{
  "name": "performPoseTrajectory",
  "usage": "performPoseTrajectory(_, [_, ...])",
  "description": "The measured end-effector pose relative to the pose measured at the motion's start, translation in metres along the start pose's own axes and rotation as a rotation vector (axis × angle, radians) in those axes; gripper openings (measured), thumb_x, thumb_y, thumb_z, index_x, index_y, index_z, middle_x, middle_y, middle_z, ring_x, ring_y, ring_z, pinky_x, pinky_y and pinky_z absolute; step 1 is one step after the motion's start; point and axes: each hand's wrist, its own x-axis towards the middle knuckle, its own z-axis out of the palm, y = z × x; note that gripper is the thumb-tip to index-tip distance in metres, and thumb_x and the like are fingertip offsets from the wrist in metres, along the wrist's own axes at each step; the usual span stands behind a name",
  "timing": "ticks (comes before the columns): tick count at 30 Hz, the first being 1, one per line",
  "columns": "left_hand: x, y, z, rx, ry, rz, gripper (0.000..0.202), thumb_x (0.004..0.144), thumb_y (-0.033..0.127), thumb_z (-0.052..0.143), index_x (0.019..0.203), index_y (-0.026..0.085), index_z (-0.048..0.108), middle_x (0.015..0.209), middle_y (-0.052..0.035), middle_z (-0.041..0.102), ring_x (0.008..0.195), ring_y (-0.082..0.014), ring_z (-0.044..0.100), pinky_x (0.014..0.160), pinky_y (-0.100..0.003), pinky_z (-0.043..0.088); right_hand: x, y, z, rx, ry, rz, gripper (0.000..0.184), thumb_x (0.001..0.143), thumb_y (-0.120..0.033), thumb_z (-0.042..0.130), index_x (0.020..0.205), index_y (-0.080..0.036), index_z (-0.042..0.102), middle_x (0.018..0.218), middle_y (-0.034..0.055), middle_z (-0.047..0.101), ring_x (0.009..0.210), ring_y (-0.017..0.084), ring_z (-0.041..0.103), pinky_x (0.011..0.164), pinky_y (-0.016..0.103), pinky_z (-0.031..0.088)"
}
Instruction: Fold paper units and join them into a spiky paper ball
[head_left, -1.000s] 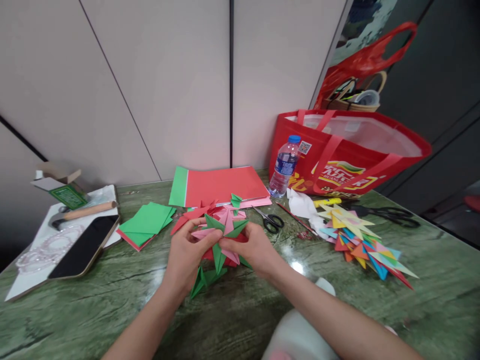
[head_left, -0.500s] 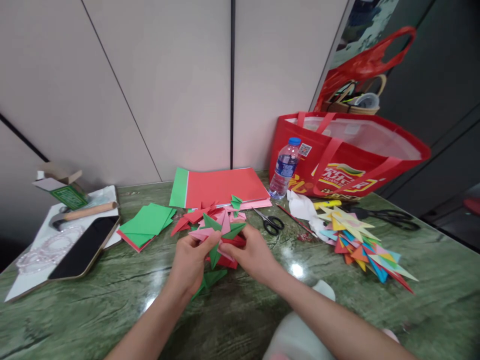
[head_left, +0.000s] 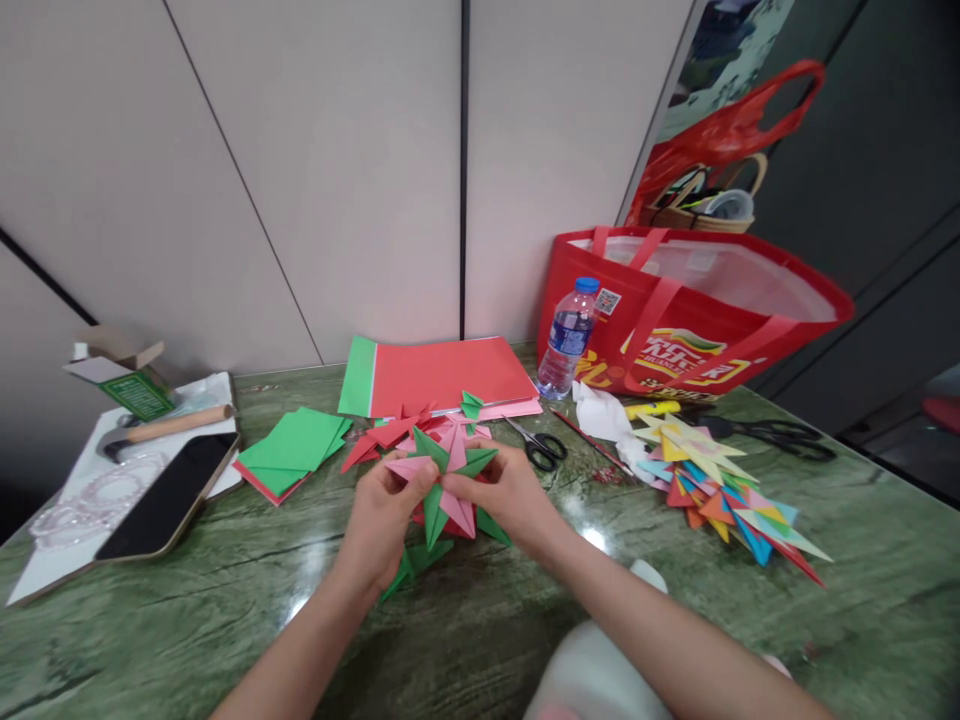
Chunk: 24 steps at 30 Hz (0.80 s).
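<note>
Between my two hands is a folded paper star (head_left: 458, 512) with green and pink points, held above the table. My left hand (head_left: 384, 508) pinches its left side, thumb near the centre. From the right, my right hand (head_left: 504, 490) grips it with thumb and fingers closed, the thumb also close to the middle. My palms hide parts of the star's back. Behind it lie red folded paper pieces (head_left: 381, 438), a small green folded piece (head_left: 472, 405) and some pink ones. Another green folded piece (head_left: 417, 566) rests on the table just below the star.
Green paper squares (head_left: 294, 452) lie left, beside a phone (head_left: 169, 495) and a hammer (head_left: 169, 430). Red sheets (head_left: 454, 375) lie at the back. Scissors (head_left: 545, 450), a water bottle (head_left: 569, 340), a red bag (head_left: 697, 310) and colourful folded paper (head_left: 720, 480) are to the right.
The star has turned slightly so its front faces me more, with a lower pink point now showing. Both hands keep hold of it; my right thumb has shifted a little.
</note>
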Motion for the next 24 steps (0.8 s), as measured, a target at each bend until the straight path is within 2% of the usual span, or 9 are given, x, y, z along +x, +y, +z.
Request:
performPoseTrajectory(4, [0.001,-0.004,-0.003,0.071,0.029,0.105,0.027,0.060,0.030,0.076,0.064,0.013,0.056,0.060,0.0030,0.056,0.058,-0.0073,0.049,0.055,-0.017,0.040,-0.001,-0.003,0.003,-0.107,0.020,-0.070,0.016,0.065,-0.027,0.067,0.073,-0.016,0.059,0.071,0.0000,0.060,0.067,0.014,0.055,0.065,0.026,0.045])
performPoseTrajectory(7, [0.000,-0.008,-0.002,0.045,0.071,0.138,0.030,0.061,0.030,0.075,0.059,0.014,0.050,0.055,0.0053,0.050,0.054,-0.0059,0.045,0.052,-0.017,0.038,-0.002,-0.003,0.004,-0.154,0.009,-0.098,0.017,0.066,-0.029,0.067,0.073,-0.016,0.059,0.072,0.0002,0.059,0.069,0.014,0.054,0.064,0.026,0.045])
performPoseTrajectory(11, [-0.002,-0.004,-0.003,0.198,0.001,0.164,0.021,0.068,0.031,0.068,0.068,0.015,0.055,0.062,0.0030,0.053,0.056,-0.0087,0.049,0.054,-0.021,0.041,-0.002,-0.001,0.002,-0.193,0.069,-0.078,0.018,0.065,-0.030,0.068,0.071,-0.015,0.059,0.066,-0.0004,0.058,0.060,0.013,0.051,0.057,0.024,0.043])
performPoseTrajectory(13, [-0.003,0.005,-0.006,0.378,0.037,0.355,0.020,0.070,0.028,0.067,0.085,0.017,0.059,0.076,-0.0001,0.058,0.067,-0.0127,0.055,0.061,-0.025,0.045,-0.003,0.000,0.001,-0.235,0.096,-0.084,0.018,0.065,-0.028,0.068,0.074,-0.015,0.060,0.067,-0.0005,0.059,0.059,0.013,0.051,0.057,0.024,0.043])
performPoseTrajectory(15, [-0.003,0.016,-0.010,0.650,0.136,0.722,0.028,0.071,0.023,0.067,0.098,0.021,0.060,0.092,-0.0031,0.059,0.084,-0.0164,0.056,0.073,-0.030,0.046,-0.004,-0.001,0.001,-0.270,0.123,-0.083,0.017,0.064,-0.026,0.068,0.076,-0.016,0.060,0.067,-0.0011,0.059,0.059,0.012,0.051,0.056,0.024,0.044])
performPoseTrajectory(17, [-0.004,0.027,-0.013,0.895,0.087,1.033,0.015,0.073,0.018,0.065,0.088,0.022,0.065,0.092,-0.0037,0.062,0.090,-0.0186,0.055,0.081,-0.035,0.044,-0.005,-0.003,0.002,-0.286,0.144,-0.088,0.018,0.063,-0.026,0.068,0.076,-0.018,0.058,0.067,-0.0019,0.058,0.059,0.012,0.051,0.054,0.024,0.045])
performPoseTrajectory(18, [-0.005,0.030,-0.014,0.955,0.045,1.125,0.011,0.075,0.016,0.063,0.084,0.022,0.065,0.087,-0.0032,0.063,0.088,-0.0183,0.056,0.081,-0.035,0.045,-0.005,-0.003,0.002,-0.292,0.151,-0.099,0.018,0.062,-0.025,0.068,0.075,-0.018,0.058,0.067,-0.0020,0.058,0.060,0.012,0.052,0.054,0.023,0.046])
performPoseTrajectory(20, [-0.006,0.034,-0.014,1.019,-0.020,1.207,0.010,0.078,0.013,0.059,0.080,0.021,0.064,0.081,-0.0027,0.063,0.082,-0.0172,0.056,0.076,-0.033,0.046,-0.006,-0.003,0.003,-0.285,0.153,-0.120,0.020,0.061,-0.025,0.068,0.076,-0.018,0.057,0.071,-0.0015,0.058,0.064,0.013,0.053,0.053,0.023,0.047])
performPoseTrajectory(24, [-0.007,0.029,-0.011,1.070,-0.009,1.192,0.006,0.077,0.014,0.060,0.076,0.020,0.062,0.072,-0.0016,0.061,0.074,-0.0160,0.056,0.069,-0.030,0.046,-0.005,0.000,0.002,-0.205,0.131,-0.096,0.022,0.062,-0.023,0.067,0.081,-0.020,0.055,0.078,-0.0001,0.059,0.068,0.015,0.056,0.052,0.023,0.051])
